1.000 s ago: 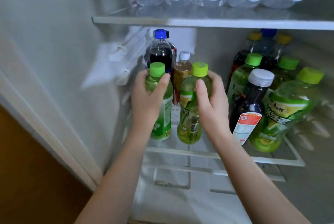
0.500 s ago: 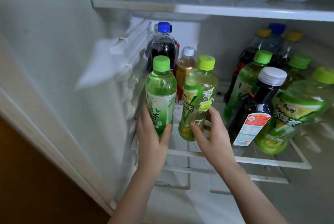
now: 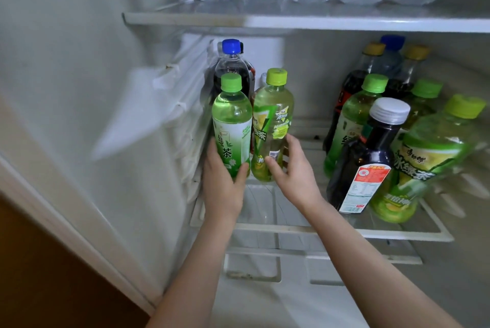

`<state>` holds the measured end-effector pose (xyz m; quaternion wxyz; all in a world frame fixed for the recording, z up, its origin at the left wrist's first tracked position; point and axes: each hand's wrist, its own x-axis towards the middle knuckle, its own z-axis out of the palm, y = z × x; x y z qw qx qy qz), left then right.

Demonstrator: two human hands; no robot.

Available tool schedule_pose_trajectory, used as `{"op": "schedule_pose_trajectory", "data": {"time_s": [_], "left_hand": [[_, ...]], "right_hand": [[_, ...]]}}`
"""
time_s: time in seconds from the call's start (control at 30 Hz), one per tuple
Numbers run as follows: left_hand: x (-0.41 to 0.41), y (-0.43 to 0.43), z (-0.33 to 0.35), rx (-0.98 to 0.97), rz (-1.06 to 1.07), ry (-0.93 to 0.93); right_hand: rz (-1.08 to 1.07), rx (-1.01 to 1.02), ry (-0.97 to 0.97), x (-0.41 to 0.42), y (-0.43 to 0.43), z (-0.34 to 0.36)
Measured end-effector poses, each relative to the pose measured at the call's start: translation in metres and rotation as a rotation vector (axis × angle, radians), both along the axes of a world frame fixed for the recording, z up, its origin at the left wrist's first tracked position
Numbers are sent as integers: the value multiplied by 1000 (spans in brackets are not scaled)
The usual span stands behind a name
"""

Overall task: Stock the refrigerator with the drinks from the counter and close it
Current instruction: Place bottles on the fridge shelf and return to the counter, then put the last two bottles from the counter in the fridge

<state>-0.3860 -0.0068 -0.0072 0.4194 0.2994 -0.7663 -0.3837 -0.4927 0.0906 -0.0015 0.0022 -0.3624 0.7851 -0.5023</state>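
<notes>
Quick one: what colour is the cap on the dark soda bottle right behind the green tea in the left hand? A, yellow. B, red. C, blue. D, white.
C: the cap on the dark soda bottle behind the green tea bottle that the left hand holds is blue; the right hand grips the lime-capped bottle beside it.

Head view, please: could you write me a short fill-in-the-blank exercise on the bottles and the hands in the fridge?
1. Of the left hand and the right hand, the ____ one grips the green-capped tea bottle.
2. The yellow-green-capped tea bottle stands on that bottle's ____ side.
3. The cola bottle behind them has a ____ cap.
Missing words: left; right; blue.
</notes>
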Motion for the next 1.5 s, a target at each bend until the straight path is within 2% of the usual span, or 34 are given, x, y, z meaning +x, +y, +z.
{"op": "schedule_pose_trajectory", "data": {"time_s": [0.2,0.27,0.33,0.4,0.43,0.53,0.6,0.67,0.77,0.93,1.0,1.07,1.2,1.27,1.4,1.5], "left_hand": [[2,-1,6,43,-45,-30],[6,5,8,107,-53,-9],[13,19,8,140,-59,88],[25,38,1,82,-61,246],[32,49,-5,36,-75,314],[53,83,-30,-89,-263,417],[66,106,-53,-159,-469,394],[76,132,-82,-191,-675,298],[90,172,-127,-89,-969,26],[115,230,-205,16,-1322,-683],[127,246,-230,-45,-1420,-988],[144,261,-250,-206,-1535,-1195],[194,291,-280,-438,-1615,-1405],[227,308,-295,-484,-1615,-1469],[309,342,-318,-452,-1589,-1619],[376,365,-332,-663,-1636,-1704]], "right_hand": [[-14,85,-37,16,21,-9],[-59,49,-43,32,40,-14],[-124,3,150,49,67,-17],[-165,-12,331,68,97,-26],[-197,-14,360,78,113,-32],[-341,-15,316,112,162,-58],[-431,32,279,136,193,-79],[-537,134,211,162,224,-102],[-670,327,-21,206,269,-141],[-769,660,-690,297,334,-203],[-807,738,-944,342,355,-227],[-846,746,-1145,393,373,-246],[-939,673,-1401,503,404,-270],[-995,640,-1460,557,419,-274],[-1168,495,-1514,663,454,-276],[-1346,340,-1561,752,470,-276]]}}
